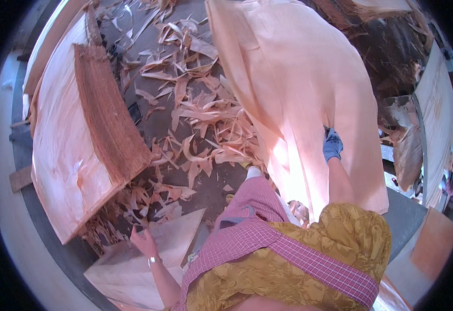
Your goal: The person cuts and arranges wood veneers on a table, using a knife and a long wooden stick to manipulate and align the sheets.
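Big veneer sheet (pixel 299 103) stands right of me, thin & floppy, prob tears easy, so I grip its edge w/ my gloved right hand (pixel 333 146), fingers closed on it. Left hand (pixel 143 241) is open, spread just above a smaller sheet (pixel 128 264) near left. Scraps (pixel 195 119) litter the floor btwn that & the veneer stack (pixel 81 140) far left.

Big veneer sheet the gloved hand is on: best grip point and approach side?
Likely the near edge of the veneer sheet, beside the gloved right hand, coming from the person's side. It is thin, wide and bowed, so a flat pinch along the edge suits it. Left hand hangs free over a smaller sheet.
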Demonstrator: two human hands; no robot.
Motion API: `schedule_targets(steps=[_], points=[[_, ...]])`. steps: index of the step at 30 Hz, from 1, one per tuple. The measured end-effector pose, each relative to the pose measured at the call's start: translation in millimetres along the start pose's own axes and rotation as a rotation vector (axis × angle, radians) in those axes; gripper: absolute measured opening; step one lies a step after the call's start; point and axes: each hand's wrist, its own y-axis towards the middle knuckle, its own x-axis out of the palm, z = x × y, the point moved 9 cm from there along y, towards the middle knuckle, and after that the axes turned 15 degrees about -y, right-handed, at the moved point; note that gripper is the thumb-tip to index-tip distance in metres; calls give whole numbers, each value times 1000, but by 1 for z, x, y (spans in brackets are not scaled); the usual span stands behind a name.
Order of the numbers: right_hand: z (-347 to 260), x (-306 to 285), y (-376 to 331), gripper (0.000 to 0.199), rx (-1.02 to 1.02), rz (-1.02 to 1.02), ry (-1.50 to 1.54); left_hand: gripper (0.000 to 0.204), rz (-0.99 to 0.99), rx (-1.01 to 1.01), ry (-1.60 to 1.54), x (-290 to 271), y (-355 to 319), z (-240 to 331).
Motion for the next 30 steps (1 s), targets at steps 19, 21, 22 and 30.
schedule_targets(steps=[19, 21, 22, 30], points=[[-35, -264, -276, 31, -808, -67, 613, 73, -1275, -199, -877, 547, -30, 482], [-41, -280, -264, 29, -858, -24, 653, 37, -1199, -307, -1402, 540, 32, 471], [-39, -266, -262, 33, -742, -70, 704, 28, -1295, -336, -1348, 486, -14, 514], [-158, -375, -248, 43, -1297, 64, 742, 44, -624, -147, -1585, 129, 208, 384]])
